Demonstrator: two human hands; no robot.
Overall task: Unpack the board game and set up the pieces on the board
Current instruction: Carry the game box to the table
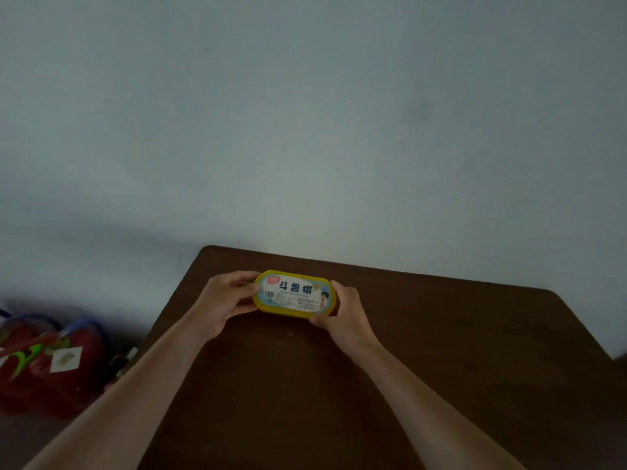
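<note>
A yellow oval game box with a pale label and dark blue characters on its lid is held over the far part of a dark brown table. My left hand grips its left end, fingers curled over the top edge and thumb on the near side. My right hand grips its right end the same way. The lid is closed, so the contents are hidden. No board or pieces are in view.
A pale wall fills the upper view behind the table. On the floor to the left of the table lies a red bag with green and white markings and blue handles.
</note>
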